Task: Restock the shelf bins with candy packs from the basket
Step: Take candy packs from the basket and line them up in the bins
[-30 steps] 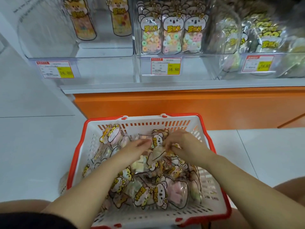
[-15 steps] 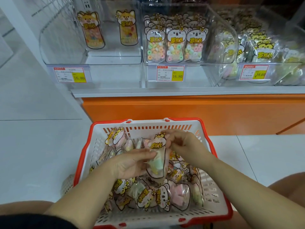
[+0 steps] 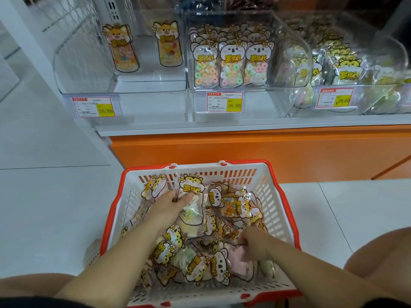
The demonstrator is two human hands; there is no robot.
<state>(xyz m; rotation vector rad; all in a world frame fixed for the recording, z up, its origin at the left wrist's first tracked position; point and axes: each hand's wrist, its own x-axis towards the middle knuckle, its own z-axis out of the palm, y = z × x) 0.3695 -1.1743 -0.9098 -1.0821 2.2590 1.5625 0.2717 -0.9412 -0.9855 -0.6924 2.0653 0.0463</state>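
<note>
A white basket with a red rim [image 3: 114, 201] stands on the floor before me, filled with several candy packs. My left hand [image 3: 171, 205] holds one upright pack with a yellow cat top [image 3: 192, 190] at the basket's far side. My right hand [image 3: 255, 243] reaches down among the packs at the near right, fingers curled into the pile by a pink candy pack [image 3: 240, 258]. Three clear shelf bins sit above: the left bin [image 3: 89, 63] has two fox packs, the middle bin [image 3: 231, 65] holds koala packs, the right bin [image 3: 355, 70] is packed.
An orange shelf base [image 3: 244, 152] runs behind the basket. Price tags reading 16.80 [image 3: 224, 102] hang on the bin fronts. White tiled floor [image 3: 55, 207] spreads to the left and right. My knees show at the lower corners.
My right hand let go of the cat pack's top and dropped to the near right of the basket. My left hand keeps the pack and has lifted it toward the far side.
</note>
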